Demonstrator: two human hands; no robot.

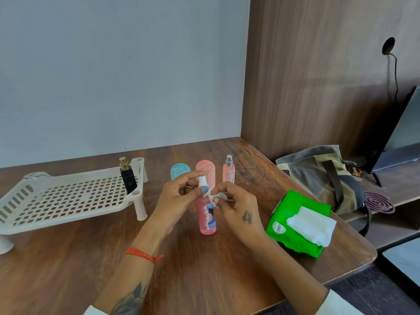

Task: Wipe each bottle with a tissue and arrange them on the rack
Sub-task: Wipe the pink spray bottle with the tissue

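Brown wooden desk [204, 280]; items as follows.

Pink plastic spray bottle with torn label [207, 218]: upright, mid-desk. Left hand [175, 198] grips its white nozzle, fingers curled round it. Right hand [238, 208] pinches a small crumpled white tissue [215, 196] against the bottle's neck.

White perforated plastic rack on legs [68, 198]: left side of desk. Black perfume bottle with gold cap [127, 176] stands at its back right corner.

Toward the back edge: round-topped teal container [178, 171], round-topped salmon container [208, 170], slim pale pink bottle with silver cap [229, 170], all upright.

Green tissue packet, white sheets protruding [297, 221]: near right edge.
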